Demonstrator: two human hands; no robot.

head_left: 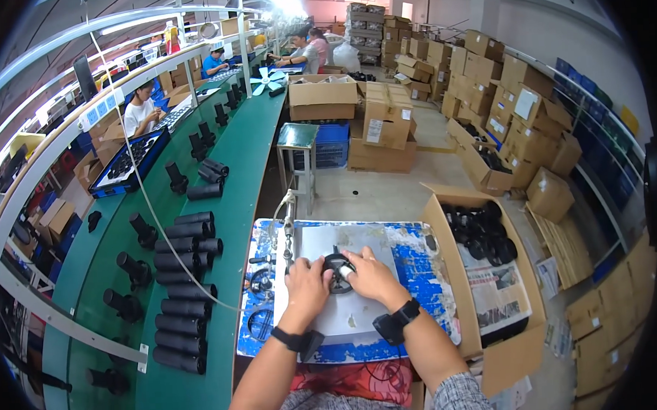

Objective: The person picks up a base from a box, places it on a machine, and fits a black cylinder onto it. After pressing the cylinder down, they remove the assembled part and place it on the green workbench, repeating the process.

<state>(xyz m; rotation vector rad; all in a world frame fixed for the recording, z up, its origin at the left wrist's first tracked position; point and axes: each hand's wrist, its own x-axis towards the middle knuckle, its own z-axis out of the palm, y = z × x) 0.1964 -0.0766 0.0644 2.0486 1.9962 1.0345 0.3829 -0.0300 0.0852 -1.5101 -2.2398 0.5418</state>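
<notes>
A black round plastic part [332, 284] lies between my two hands, over a grey metal plate [348, 318] on the worktable. My left hand [308, 288] is closed on its left rim, thumb and fingers bent against it. From the right, my right hand [376, 278] grips the same part, with its fingertips over the upper right rim. A small white piece [345, 271] shows by the right fingertips; I cannot tell whether it is held or fixed to the part. Beside my left hand stands a metal fixture [289, 232] with a lever and tubing.
Left runs a green conveyor bench [231, 165] with rows of black cylinders [181, 325] and upright black parts [133, 268]. An open carton [435, 222] of black rings [480, 231] stands right. A stool [297, 137], stacked cartons [388, 114] and co-workers [143, 114] are farther off.
</notes>
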